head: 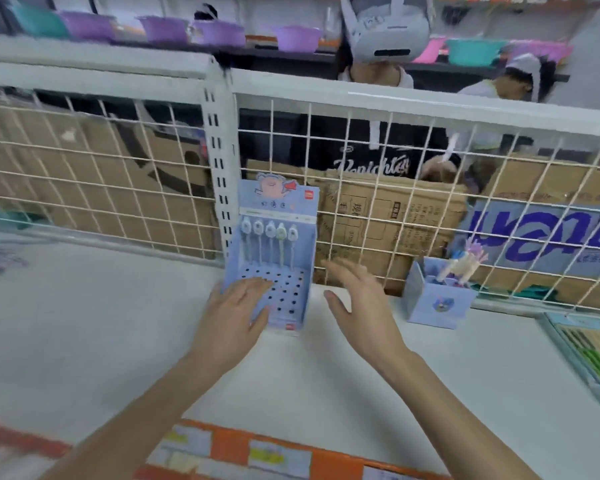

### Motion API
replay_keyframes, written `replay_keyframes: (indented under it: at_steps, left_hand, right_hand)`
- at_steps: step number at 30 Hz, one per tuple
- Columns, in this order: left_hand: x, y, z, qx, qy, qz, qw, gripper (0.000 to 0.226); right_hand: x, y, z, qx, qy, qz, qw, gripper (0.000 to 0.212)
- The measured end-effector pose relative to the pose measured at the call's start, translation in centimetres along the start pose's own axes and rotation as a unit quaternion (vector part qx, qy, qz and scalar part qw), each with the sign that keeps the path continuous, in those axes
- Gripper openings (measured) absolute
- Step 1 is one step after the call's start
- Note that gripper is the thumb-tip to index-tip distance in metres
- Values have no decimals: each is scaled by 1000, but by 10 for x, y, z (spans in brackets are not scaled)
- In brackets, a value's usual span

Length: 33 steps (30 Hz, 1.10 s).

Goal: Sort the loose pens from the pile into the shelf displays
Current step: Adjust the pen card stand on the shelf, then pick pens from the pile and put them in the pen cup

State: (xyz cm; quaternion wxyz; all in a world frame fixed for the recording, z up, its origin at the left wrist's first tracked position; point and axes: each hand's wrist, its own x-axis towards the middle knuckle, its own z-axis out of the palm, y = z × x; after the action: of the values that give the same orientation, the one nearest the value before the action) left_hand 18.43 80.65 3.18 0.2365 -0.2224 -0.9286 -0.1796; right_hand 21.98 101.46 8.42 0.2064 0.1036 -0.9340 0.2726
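While five pens (270, 242) stand upright, caps up, in the back row of the blue pen display (293, 237), it leans against the wire grid (361, 188). The left hand (234, 308) rests straight fingers on its perforated base; the right hand (362, 303) hovers beside, fingers loose. Card writing is unreadable. A smaller blue holder (437, 303) stands rightward on the white shelf (84, 323).

Bare shelf (84, 323) lies left of pen display (274, 258); wire grid (118, 174) blocks behind.

Upright blue pen display (272, 271) with five pens (269, 244) in back row
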Motion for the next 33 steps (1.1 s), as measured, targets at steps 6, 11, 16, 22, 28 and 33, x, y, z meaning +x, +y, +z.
replay_keyframes:
  at_steps: [6,11,16,22,28,33]
  left_hand:
    - [-93,-118,-84,41,34,-120,991,41]
    - [-173,-203,-156,80,40,-230,969,42]
    - [-224,-255,-205,97,73,-285,951,31]
    - [-247,-306,-223,86,82,-336,934,34]
    - [-245,-365,-221,75,63,-397,913,37]
    - [-225,-431,-211,110,36,-411,904,38]
  right_hand:
    - [12,-133,101,101,-117,-80,985,40]
    - [17,-242,184,99,-183,-182,961,38]
    - [23,-321,239,114,-233,-233,937,37]
    - [49,-371,292,116,-278,-253,920,38]
    - [91,-399,364,116,-316,-230,913,38]
    - [133,-416,426,122,-325,-191,918,37]
